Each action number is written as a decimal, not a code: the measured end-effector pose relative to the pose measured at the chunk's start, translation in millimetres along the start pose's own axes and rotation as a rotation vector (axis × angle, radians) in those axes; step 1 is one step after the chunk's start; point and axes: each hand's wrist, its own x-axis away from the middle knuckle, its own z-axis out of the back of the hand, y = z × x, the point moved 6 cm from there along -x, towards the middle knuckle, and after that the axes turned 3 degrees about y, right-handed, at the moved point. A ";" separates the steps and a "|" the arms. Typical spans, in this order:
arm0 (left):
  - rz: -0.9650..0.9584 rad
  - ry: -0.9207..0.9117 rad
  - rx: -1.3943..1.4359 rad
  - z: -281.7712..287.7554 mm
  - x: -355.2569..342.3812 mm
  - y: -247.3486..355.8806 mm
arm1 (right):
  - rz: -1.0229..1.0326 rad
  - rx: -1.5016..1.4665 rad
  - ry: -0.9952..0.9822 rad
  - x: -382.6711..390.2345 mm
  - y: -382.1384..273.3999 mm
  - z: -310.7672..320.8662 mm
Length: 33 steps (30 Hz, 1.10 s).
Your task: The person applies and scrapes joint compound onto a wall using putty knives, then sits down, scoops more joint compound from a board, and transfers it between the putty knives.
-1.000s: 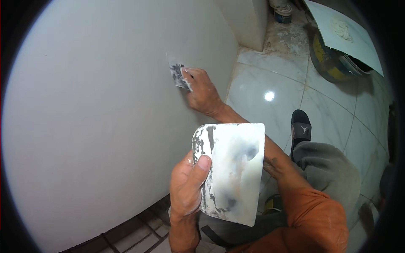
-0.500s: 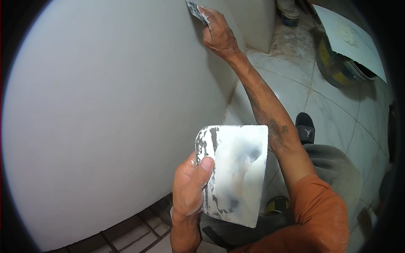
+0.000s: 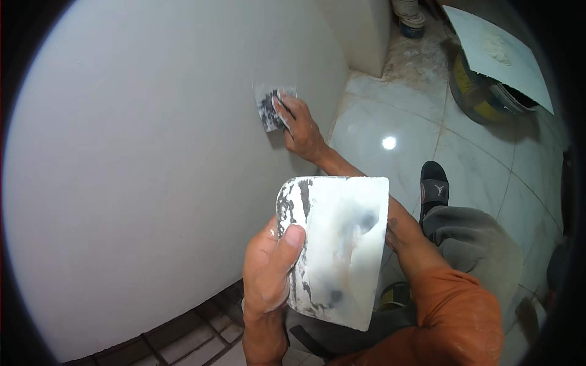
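Note:
My left hand (image 3: 266, 268) is closed on the dark, putty-smeared edge of a wide putty knife (image 3: 345, 244), thumb on top. Its broad pale face is turned up, with grey smudges and a thin white film. Farther up, my right hand (image 3: 303, 129) grips a smaller putty knife (image 3: 268, 111), whose dark, white-streaked blade lies against the pale wall (image 3: 152, 158). A faint outline shows on the wall around that blade. The wide putty knife hides part of my right forearm.
A white board (image 3: 488, 43) with a heap of putty lies over a dark bucket (image 3: 482, 97) at the far right. Small tubs (image 3: 412, 25) stand beyond the wall corner. Tiled floor (image 3: 470, 155) bears my sandalled foot (image 3: 434, 189). Dark bars (image 3: 201, 326) run below the wall's lower edge.
My right hand has drawn its putty knife down the wall toward me, and the blade now lies flatter. My left hand and its wide putty knife have barely shifted.

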 end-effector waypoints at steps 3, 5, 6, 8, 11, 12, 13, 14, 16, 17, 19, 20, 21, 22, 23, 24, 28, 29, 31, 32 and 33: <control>0.001 0.028 0.023 0.0 0.2 -4.3 | 0.008 -0.051 -0.056 13.9 -13.1 8.5; 0.001 0.024 0.046 0.4 -0.6 -3.8 | -0.197 -0.088 0.076 13.5 -4.4 20.2; 0.015 0.027 0.039 -0.8 -0.8 -5.5 | -0.202 -0.089 0.075 11.3 0.9 21.4; 0.040 0.009 0.046 -3.9 -3.3 -10.2 | -1.012 0.049 0.043 25.2 70.1 26.8; 0.071 0.004 0.022 4.6 -5.7 -12.7 | -1.033 0.142 -0.047 21.5 97.9 8.6; 0.074 0.014 -0.008 5.6 -6.5 -12.1 | -1.037 0.144 -0.049 20.1 99.4 5.2; 0.077 0.023 -0.037 6.6 -7.5 -11.5 | -0.983 0.172 -0.072 15.6 98.5 -0.1; 0.082 0.022 -0.033 7.3 -8.5 -10.9 | -0.928 0.200 -0.094 11.7 97.0 -5.0; 0.082 0.018 -0.068 12.2 -7.3 -6.0 | -0.885 0.207 -0.080 2.5 77.0 -17.1; 0.083 0.022 -0.067 14.7 -7.1 -4.2 | -0.836 0.222 -0.060 -5.0 65.5 -19.6; 0.081 0.007 -0.102 15.9 -5.7 -3.1 | -0.785 0.218 -0.063 -20.2 48.5 -19.5; 0.081 0.007 -0.100 15.3 -5.0 -3.2 | -0.735 0.216 -0.065 -28.0 38.9 -18.8; 0.071 0.009 -0.085 13.2 -4.0 -2.4 | -0.734 0.220 -0.065 -34.2 30.7 -17.3; 0.061 0.016 -0.072 12.5 -2.8 -1.5 | -0.630 0.227 -0.040 -43.4 16.6 -17.6; 0.062 0.017 -0.072 12.7 -1.7 -1.6 | -0.527 0.233 -0.015 -50.5 2.5 -15.6; 0.062 0.009 -0.059 12.5 -1.7 -0.5 | -0.526 0.234 -0.014 -52.4 -5.4 -12.5; 0.050 0.011 -0.010 10.6 -3.3 0.4 | -0.138 0.020 0.077 -58.7 -45.7 4.9; 0.046 0.011 -0.013 11.3 -3.9 0.5 | -0.017 -0.061 0.119 -58.4 -51.7 12.4; 0.038 -0.004 -0.008 12.6 -4.7 -0.3 | -0.162 -0.032 0.179 -56.7 -29.8 22.1; 0.034 -0.002 -0.012 13.8 -4.6 0.0 | -0.309 0.000 0.233 -54.8 -11.9 26.9; 0.046 0.007 -0.016 12.1 -5.6 -1.6 | -0.482 0.034 0.199 -55.4 15.7 32.0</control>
